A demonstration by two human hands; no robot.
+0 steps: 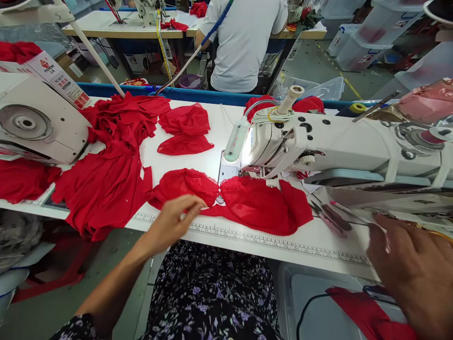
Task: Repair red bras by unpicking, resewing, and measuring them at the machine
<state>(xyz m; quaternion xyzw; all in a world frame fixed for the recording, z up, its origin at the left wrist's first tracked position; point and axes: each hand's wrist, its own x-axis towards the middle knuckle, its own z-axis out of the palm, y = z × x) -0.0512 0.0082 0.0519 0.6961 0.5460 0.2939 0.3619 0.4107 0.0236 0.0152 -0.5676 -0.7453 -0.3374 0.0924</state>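
A red lace-trimmed bra (258, 205) lies flat on the white sewing table, its two cups joined at a narrow centre below the sewing machine's needle area (260, 172). Over the lower edge of its left cup hovers my left hand (177, 219), thumb and fingers bent but slightly apart, with nothing visible in them. Far to the right, my right hand (414, 264) is smeared by motion beside slender tools (332, 219) at the table's edge. One thin pink-tipped tool (348, 212) reaches toward its fingers; whether they grip it is unclear.
Red fabric pieces (116, 170) are heaped at left beside another white machine (38, 118). Two red cup pieces (186, 127) lie behind the bra. A printed ruler (247, 240) runs along the front edge. A grey bin (318, 302) stands below; a person (244, 42) sits ahead.
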